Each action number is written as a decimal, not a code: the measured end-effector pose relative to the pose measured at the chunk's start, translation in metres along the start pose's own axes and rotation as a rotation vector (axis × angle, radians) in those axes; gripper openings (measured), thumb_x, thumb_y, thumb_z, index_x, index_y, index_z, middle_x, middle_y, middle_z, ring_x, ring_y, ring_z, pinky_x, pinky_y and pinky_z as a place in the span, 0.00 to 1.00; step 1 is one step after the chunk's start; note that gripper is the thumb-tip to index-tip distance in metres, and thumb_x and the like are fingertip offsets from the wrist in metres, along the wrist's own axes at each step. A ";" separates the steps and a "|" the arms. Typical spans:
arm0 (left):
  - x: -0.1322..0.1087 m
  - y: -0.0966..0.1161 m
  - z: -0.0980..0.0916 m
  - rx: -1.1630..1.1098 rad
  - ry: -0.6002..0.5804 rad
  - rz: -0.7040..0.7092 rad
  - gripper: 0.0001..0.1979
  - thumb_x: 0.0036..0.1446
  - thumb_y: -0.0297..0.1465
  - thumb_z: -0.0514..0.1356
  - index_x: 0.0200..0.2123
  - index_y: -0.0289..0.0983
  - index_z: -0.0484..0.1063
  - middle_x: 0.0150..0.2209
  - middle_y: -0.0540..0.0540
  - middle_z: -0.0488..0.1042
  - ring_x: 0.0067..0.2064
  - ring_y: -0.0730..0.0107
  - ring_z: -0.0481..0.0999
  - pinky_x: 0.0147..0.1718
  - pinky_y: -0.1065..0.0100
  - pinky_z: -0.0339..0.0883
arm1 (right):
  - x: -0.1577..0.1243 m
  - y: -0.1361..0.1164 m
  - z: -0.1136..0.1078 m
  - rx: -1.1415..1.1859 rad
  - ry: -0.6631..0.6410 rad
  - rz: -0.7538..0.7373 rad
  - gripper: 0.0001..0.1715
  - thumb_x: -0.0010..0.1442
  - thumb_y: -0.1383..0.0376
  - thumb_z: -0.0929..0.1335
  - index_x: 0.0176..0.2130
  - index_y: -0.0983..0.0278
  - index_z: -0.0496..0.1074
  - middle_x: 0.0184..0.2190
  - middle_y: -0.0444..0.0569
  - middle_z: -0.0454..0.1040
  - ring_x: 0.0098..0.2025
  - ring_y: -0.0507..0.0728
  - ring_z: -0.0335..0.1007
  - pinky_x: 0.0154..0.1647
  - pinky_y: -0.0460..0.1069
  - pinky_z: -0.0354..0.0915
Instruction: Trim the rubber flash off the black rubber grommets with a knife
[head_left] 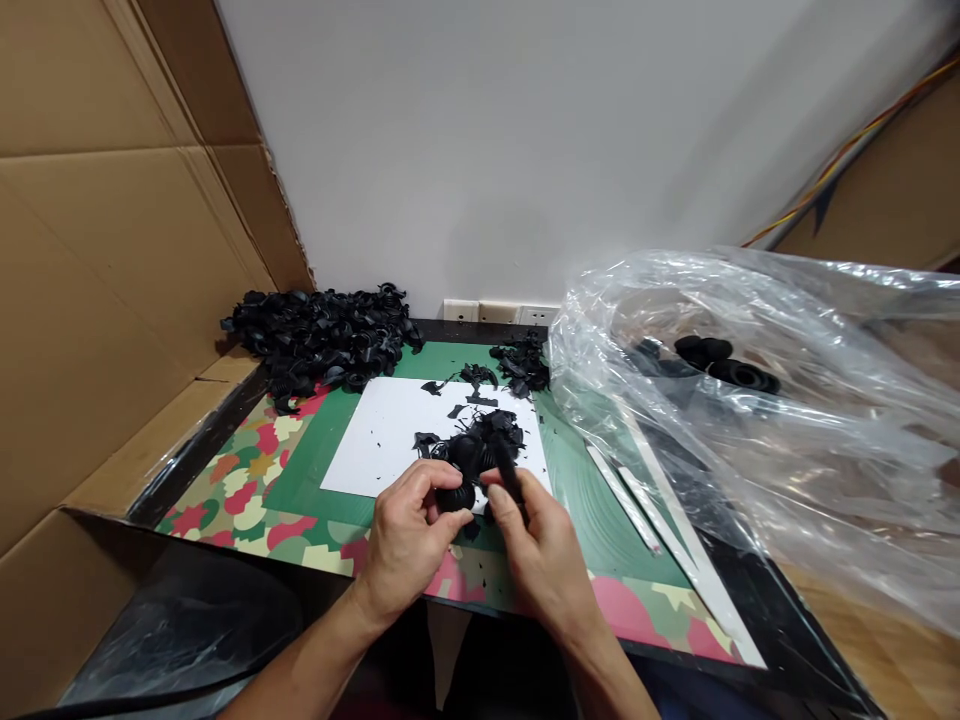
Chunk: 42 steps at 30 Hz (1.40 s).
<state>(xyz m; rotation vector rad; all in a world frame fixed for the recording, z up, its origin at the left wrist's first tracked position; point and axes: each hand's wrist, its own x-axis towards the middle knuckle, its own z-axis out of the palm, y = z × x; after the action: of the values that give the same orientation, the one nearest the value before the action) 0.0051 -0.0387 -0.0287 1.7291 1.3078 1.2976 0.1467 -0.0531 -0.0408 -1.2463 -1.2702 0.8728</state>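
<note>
Between the thumb and fingers of my left hand [412, 525] is a black ribbed round rubber part [455, 497]. My right hand [536, 540] grips a dark stick-like tool [507, 470] that slants up and away; its working end cannot be made out. Both hands are close together over the near edge of a white sheet [352, 440]. Just beyond my fingers, more black ribbed parts and thin trimmings [495, 430] lie heaped on the sheet. Small black scraps are scattered around them.
A big heap of black rubber pieces [322, 335] fills the back left, beside a cardboard wall [112, 250]. Another small pile [525, 362] lies farther right. A clear plastic bag [750, 430] holds black round parts [703, 350]. White strips [622, 498] lie on the green mat [592, 540].
</note>
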 end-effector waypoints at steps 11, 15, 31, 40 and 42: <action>0.008 0.004 -0.012 -0.154 -0.150 -0.046 0.10 0.45 0.24 0.68 0.34 0.38 0.78 0.39 0.45 0.80 0.28 0.72 0.72 0.29 0.72 0.68 | 0.002 0.004 0.012 0.577 -0.134 0.357 0.20 0.51 0.51 0.72 0.28 0.64 0.68 0.16 0.35 0.52 0.17 0.45 0.43 0.15 0.43 0.43; 0.009 0.004 -0.011 -0.169 -0.152 -0.058 0.09 0.44 0.23 0.67 0.32 0.38 0.76 0.40 0.44 0.79 0.30 0.72 0.73 0.30 0.71 0.68 | 0.001 0.002 0.016 0.723 -0.104 0.481 0.23 0.46 0.51 0.75 0.28 0.64 0.66 0.16 0.33 0.51 0.17 0.44 0.41 0.15 0.42 0.42; 0.013 0.003 -0.010 -0.391 -0.170 -0.271 0.13 0.40 0.23 0.67 0.33 0.36 0.77 0.32 0.50 0.72 0.24 0.79 0.64 0.22 0.74 0.58 | -0.003 0.001 0.026 0.917 -0.076 0.511 0.22 0.46 0.54 0.77 0.29 0.64 0.67 0.15 0.31 0.50 0.16 0.43 0.39 0.15 0.40 0.45; 0.009 -0.005 -0.007 -0.450 -0.119 -0.262 0.09 0.43 0.27 0.68 0.32 0.36 0.77 0.30 0.49 0.73 0.24 0.78 0.66 0.23 0.74 0.62 | -0.003 0.003 0.032 1.053 -0.049 0.528 0.24 0.42 0.55 0.78 0.25 0.64 0.65 0.14 0.30 0.49 0.15 0.42 0.39 0.14 0.40 0.48; 0.010 -0.006 -0.007 -0.475 -0.132 -0.284 0.10 0.44 0.29 0.69 0.33 0.35 0.76 0.27 0.49 0.72 0.24 0.77 0.66 0.23 0.74 0.63 | -0.004 0.005 0.032 1.076 -0.057 0.526 0.23 0.44 0.56 0.78 0.25 0.64 0.64 0.15 0.31 0.50 0.15 0.42 0.39 0.14 0.39 0.49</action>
<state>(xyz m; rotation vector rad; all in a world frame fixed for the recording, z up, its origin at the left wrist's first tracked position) -0.0034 -0.0279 -0.0285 1.2293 1.0218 1.1880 0.1154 -0.0501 -0.0501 -0.6452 -0.3239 1.6729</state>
